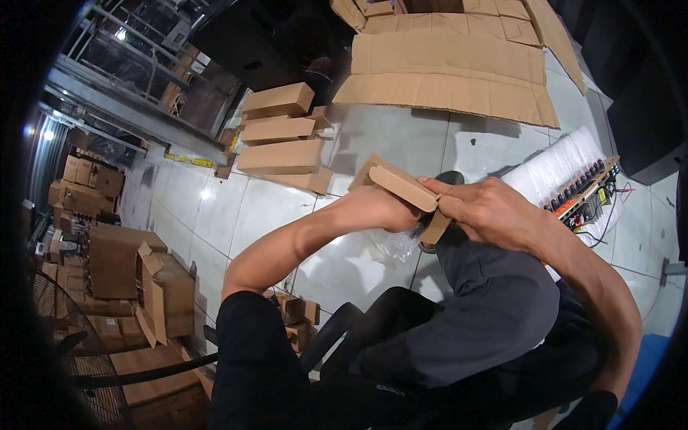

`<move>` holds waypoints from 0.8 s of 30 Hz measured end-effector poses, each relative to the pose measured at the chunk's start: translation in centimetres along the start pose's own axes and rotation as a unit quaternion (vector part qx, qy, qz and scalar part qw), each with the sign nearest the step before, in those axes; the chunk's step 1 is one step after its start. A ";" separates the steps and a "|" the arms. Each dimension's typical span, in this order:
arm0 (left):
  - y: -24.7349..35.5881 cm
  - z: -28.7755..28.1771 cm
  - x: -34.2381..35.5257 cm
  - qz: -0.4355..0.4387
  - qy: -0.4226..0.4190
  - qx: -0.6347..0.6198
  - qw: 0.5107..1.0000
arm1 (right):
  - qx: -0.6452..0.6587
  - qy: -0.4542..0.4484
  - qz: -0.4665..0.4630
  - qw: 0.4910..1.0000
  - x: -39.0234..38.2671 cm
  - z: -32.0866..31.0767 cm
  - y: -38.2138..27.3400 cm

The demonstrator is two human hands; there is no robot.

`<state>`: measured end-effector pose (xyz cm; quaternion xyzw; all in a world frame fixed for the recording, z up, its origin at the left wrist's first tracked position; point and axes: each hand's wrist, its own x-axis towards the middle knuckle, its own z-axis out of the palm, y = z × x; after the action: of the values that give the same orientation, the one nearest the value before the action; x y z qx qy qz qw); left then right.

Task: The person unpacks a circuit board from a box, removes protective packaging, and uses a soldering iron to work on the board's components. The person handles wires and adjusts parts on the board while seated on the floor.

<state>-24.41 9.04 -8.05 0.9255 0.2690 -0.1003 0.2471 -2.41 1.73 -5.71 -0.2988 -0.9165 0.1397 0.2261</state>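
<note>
A small folded cardboard box (pixel 401 186) is held over my bent knee, with a flap hanging down at its right end. My left hand (pixel 383 208) grips it from the left, its fingers mostly hidden behind the cardboard. My right hand (pixel 473 204) grips the right end, thumb and fingers at the flap. Crumpled clear plastic (pixel 394 247) lies on the tiles below the box. To the right, a populated circuit board (pixel 580 193) with wires rests on a roll of white wrap (pixel 530 172).
Three folded boxes (pixel 279 150) lie in a row on the tiled floor. Flattened cardboard (pixel 444 64) is at the top, near black cabinets (pixel 251 43). Stacked cartons (pixel 122 265), a fan (pixel 61 330) and a metal rack (pixel 143 86) stand at the left.
</note>
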 end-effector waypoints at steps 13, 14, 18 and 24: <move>7.0 -2.5 -7.6 0.048 0.256 0.029 0.965 | 0.053 0.013 0.053 0.997 -0.2 -0.5 -0.5; 7.0 -2.1 -8.1 0.049 0.264 0.009 0.963 | 0.055 0.019 0.054 0.997 -0.2 -0.5 -0.6; 5.2 -0.8 -8.0 0.119 0.270 0.033 0.955 | 0.051 0.013 0.063 0.997 -0.2 -0.3 -0.7; 2.9 -0.2 -7.5 0.149 0.121 0.021 0.981 | 0.023 0.012 0.007 1.000 -0.1 -0.2 -0.2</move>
<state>-29.08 3.64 -4.26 0.9654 0.1540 0.0447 0.2057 -2.33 1.57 -5.48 -0.3018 -0.9081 0.1588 0.2432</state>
